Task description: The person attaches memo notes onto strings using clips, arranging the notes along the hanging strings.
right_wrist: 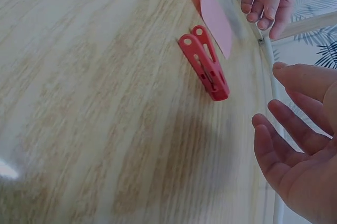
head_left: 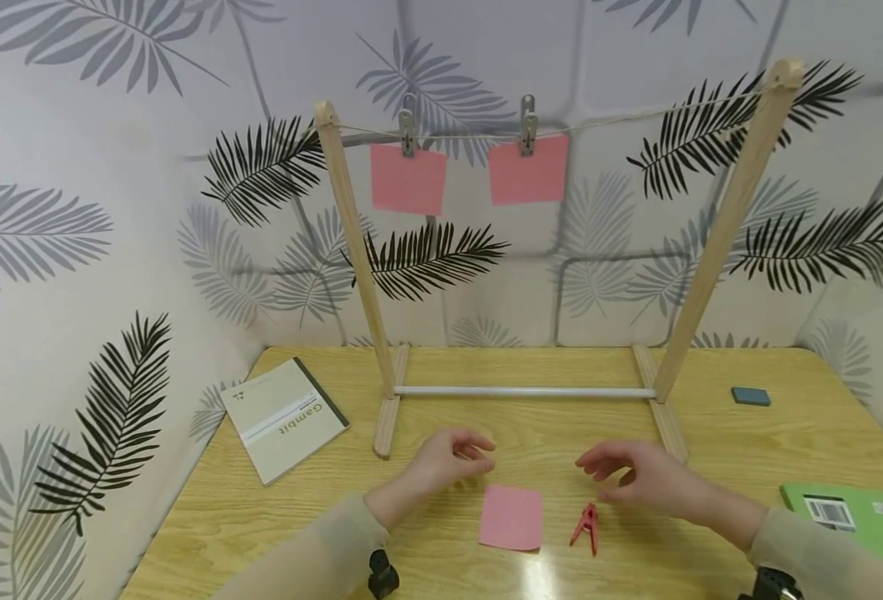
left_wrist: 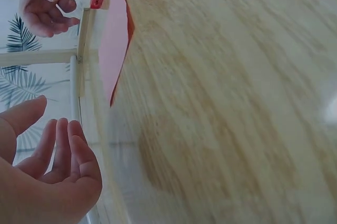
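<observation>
A pink sticky note (head_left: 512, 518) lies on the wooden table, one edge curling up in the wrist views. To its right rests a red plastic clothespin (head_left: 586, 527), also plain in the right wrist view (right_wrist: 206, 66). My left hand (head_left: 449, 463) hovers just beyond the note's upper left, fingers loosely bent around nothing. Over the table past the clothespin, my right hand (head_left: 639, 477) is likewise relaxed, with thumb and fingers apart. Two more pink notes, a left one (head_left: 408, 182) and a right one (head_left: 529, 172), hang from a string, each under a metal clip (head_left: 528, 127).
A wooden frame with a left post (head_left: 356, 250), a right post (head_left: 726, 233) and a white crossbar (head_left: 524, 392) stands at the back. A Gambit notebook (head_left: 283, 425) lies left; a green packet (head_left: 861, 521) and a small blue block (head_left: 750, 396) lie right.
</observation>
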The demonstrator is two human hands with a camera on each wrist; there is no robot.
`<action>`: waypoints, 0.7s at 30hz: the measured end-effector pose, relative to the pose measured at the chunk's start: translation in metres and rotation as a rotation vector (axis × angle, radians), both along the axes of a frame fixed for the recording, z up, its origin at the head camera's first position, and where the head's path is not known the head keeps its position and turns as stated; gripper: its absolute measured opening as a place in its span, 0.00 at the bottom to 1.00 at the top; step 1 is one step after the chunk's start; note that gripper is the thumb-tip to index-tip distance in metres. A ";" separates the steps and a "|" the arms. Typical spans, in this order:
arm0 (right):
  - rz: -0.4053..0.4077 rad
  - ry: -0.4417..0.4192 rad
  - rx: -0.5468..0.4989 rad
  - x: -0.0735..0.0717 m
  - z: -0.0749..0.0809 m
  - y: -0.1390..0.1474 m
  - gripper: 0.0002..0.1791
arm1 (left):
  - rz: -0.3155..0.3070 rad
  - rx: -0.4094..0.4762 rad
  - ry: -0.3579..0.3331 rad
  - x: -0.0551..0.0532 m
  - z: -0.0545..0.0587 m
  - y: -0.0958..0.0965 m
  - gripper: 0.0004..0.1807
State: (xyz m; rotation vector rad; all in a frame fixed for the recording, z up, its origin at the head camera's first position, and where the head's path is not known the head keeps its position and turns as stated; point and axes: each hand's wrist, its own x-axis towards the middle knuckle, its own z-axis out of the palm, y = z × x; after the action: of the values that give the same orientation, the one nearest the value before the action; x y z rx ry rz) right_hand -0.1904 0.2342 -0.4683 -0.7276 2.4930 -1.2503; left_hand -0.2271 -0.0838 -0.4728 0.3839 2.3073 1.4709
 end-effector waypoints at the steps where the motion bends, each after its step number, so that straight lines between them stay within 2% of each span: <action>1: 0.000 0.002 0.011 0.000 -0.002 0.000 0.21 | 0.000 -0.008 0.002 0.000 -0.001 0.000 0.15; 7: 0.007 0.014 0.045 0.001 -0.009 0.001 0.23 | -0.007 -0.058 0.044 -0.001 -0.009 0.002 0.14; 14: 0.063 0.088 0.067 0.004 -0.018 0.002 0.23 | 0.001 -0.078 0.084 0.000 -0.018 0.004 0.13; 21: 0.078 0.055 0.086 0.007 -0.023 0.002 0.24 | 0.022 -0.095 0.070 0.003 -0.022 0.006 0.13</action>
State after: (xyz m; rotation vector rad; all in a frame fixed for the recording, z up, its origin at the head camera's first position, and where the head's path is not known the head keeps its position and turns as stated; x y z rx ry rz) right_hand -0.1830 0.2361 -0.4916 -0.8388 2.5186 -1.1032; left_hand -0.2239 -0.0778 -0.4948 0.3910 2.4332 1.3721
